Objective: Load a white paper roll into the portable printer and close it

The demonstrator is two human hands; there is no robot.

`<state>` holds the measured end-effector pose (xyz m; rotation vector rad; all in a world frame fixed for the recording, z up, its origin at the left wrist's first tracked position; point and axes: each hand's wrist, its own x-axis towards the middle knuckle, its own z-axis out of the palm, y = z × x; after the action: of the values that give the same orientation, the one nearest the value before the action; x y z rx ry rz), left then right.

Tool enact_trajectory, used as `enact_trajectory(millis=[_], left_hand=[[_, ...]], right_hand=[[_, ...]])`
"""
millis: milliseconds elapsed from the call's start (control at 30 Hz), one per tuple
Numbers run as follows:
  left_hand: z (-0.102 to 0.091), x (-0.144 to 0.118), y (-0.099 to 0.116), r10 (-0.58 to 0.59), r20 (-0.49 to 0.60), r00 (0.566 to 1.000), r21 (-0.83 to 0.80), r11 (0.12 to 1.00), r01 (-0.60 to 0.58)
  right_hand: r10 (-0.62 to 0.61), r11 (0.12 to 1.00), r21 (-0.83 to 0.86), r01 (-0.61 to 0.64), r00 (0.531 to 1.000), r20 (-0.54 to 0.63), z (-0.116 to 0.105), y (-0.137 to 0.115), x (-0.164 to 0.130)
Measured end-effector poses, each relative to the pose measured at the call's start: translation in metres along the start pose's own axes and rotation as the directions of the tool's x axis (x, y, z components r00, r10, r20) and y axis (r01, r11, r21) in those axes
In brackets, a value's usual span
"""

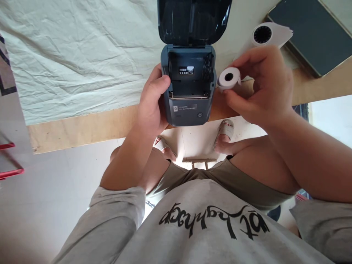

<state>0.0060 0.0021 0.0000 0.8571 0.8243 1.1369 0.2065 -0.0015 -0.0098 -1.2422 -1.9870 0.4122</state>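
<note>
The left hand (pixel 150 104) grips the left side of the printer (pixel 188 86), whose lid (pixel 192 22) is up. The right hand (pixel 264 84) pinches a small paper roll (pixel 229 78) just right of the printer. Another roll (pixel 263 35) lies farther back on the table (pixel 82 126).

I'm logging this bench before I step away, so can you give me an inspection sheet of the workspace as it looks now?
Surface: wooden table, partly covered by a wrinkled pale cloth.
Job's things: small dark printer, lid open, paper bay empty; small paper roll beside it.
Clutter: second paper roll; dark flat case.
Hands: left hand grips the printer's side; right hand pinches the small paper roll.
Cables: nothing seen.
Surroundings: pale floor, sandalled feet under the table.
</note>
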Motion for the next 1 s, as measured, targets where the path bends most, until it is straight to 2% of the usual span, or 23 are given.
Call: enact_trajectory(millis=[133,233,400,467,533,733,800,900,1000], left_hand=[[0.002,-0.001,0.002,0.003,0.044,0.999,-0.015,1.0,-0.003],[0.003,-0.001,0.003,0.005,0.027,1.0,-0.036,0.999,-0.004],[0.004,-0.001,0.003,0.019,-0.023,1.0,-0.004,1.0,-0.02],[0.004,-0.001,0.003,0.045,-0.015,0.999,0.041,0.998,-0.045],[0.003,-0.001,0.003,0.059,-0.012,0.998,0.065,0.996,-0.058],[-0.004,-0.001,-0.004,0.103,0.024,0.994,0.034,0.994,-0.104],[-0.006,-0.002,-0.006,0.119,0.05,0.992,0.023,0.992,-0.12],[-0.008,-0.003,-0.004,0.084,0.038,0.996,-0.002,0.996,-0.084],[-0.009,-0.005,0.0,0.065,0.062,0.996,-0.016,0.998,-0.064]], right_hand=[[-0.034,0.997,0.06,0.038,0.997,-0.066,-0.002,-0.002,0.004],[-0.038,0.988,0.145,0.06,0.988,-0.151,-0.003,-0.014,0.012],[-0.19,0.946,0.206,0.252,0.942,-0.277,0.003,-0.035,0.028],[-0.264,0.933,0.181,0.312,0.932,-0.248,0.008,-0.041,0.031],[-0.29,0.941,0.126,0.314,0.94,-0.182,0.011,-0.046,0.032],[-0.166,0.985,-0.052,0.164,0.985,-0.049,0.014,-0.057,0.034],[-0.14,0.988,-0.063,0.139,0.99,-0.021,0.016,-0.058,0.035],[-0.11,0.993,-0.034,0.11,0.994,0.017,0.018,-0.057,0.036],[-0.132,0.99,-0.052,0.132,0.991,0.007,0.018,-0.056,0.034]])
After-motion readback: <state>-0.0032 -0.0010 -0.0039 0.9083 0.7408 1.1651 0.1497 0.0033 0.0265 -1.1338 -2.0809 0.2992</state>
